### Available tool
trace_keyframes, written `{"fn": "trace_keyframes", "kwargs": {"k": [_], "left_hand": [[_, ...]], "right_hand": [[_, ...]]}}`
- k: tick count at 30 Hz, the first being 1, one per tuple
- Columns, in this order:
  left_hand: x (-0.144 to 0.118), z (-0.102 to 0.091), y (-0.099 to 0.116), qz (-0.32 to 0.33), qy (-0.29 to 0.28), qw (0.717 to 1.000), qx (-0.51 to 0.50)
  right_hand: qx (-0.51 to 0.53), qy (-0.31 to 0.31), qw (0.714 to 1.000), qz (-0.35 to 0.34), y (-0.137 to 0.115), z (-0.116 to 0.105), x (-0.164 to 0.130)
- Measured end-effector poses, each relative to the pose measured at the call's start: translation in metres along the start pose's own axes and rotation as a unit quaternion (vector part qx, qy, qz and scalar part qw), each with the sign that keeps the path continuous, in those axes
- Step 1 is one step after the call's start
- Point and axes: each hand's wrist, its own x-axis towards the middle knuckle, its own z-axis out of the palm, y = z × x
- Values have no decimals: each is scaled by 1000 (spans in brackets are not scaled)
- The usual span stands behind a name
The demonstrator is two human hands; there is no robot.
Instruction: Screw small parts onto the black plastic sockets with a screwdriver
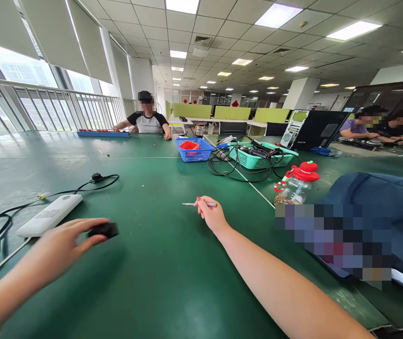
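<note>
My left hand (pixel 65 242) is closed around a small black block-like object (pixel 105 230), gripped between thumb and fingers above the green tabletop (pixel 159 273). Its exact kind does not show. Further right, my right hand (pixel 209 215) pinches a slim pen-like tool (pixel 188 204). The tool's thin silvery tip points left, and its handle end sticks out on the right of the fingers. Beside my left wrist lies a white power strip (pixel 51 215) with a black cable (pixel 0 226). The two hands are well apart.
Ahead stand a blue basket (pixel 196 155) and a green basket (pixel 250 160) with tangled cables. On the right are a red-lidded bottle (pixel 298 181), a dark blue bag (pixel 381 202) and a computer case (pixel 316 129). A person (pixel 148 117) sits across; others (pixel 364 127) work at right.
</note>
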Motion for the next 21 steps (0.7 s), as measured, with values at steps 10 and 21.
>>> {"fn": "trace_keyframes", "kwargs": {"k": [10, 21], "left_hand": [[50, 85, 127, 205, -80, 969, -109], [52, 91, 114, 222, -111, 954, -168]], "right_hand": [[-245, -76, 848, -464, -49, 9, -47], [-242, -78, 863, -437, -45, 16, -48]]}}
